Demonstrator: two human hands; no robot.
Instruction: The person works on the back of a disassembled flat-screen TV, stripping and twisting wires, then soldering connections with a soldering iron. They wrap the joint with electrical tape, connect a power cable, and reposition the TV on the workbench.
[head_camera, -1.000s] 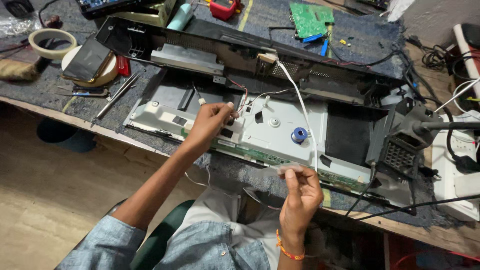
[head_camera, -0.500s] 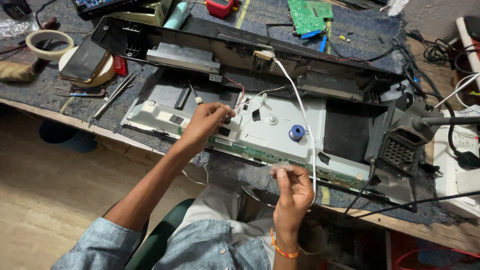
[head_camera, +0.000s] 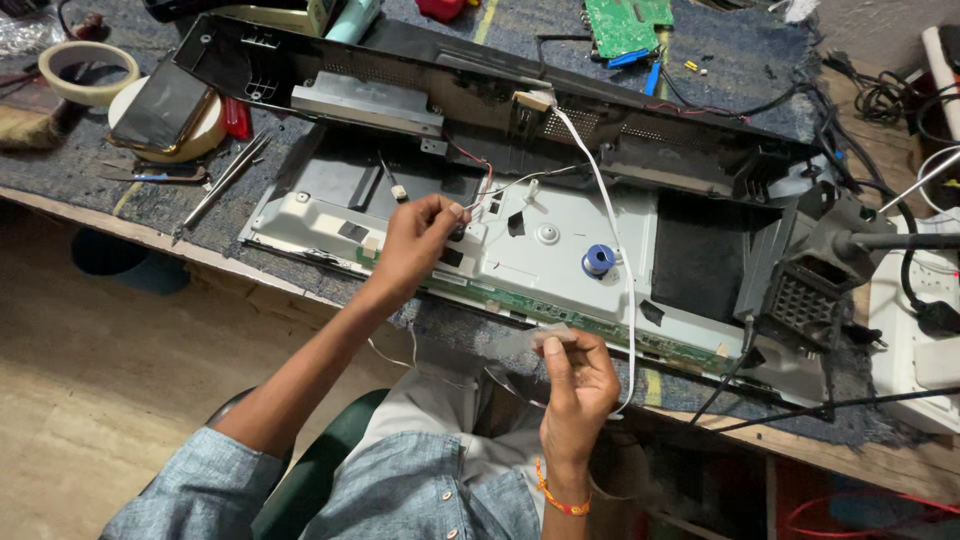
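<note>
Fingers (head_camera: 452, 212) pinch wire (head_camera: 520, 182) mid-panel.

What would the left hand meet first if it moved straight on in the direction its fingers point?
The left hand points right, along the grey metal panel. First would probably come the thin white wire at its fingertips, then the round boss; depth is uncertain.

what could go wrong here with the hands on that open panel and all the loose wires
The left hand pinches at thin red and white wires; a tug might pull a lead loose. The right hand holds clear tape beside the long white cable, which could stick to it or snag.
</note>
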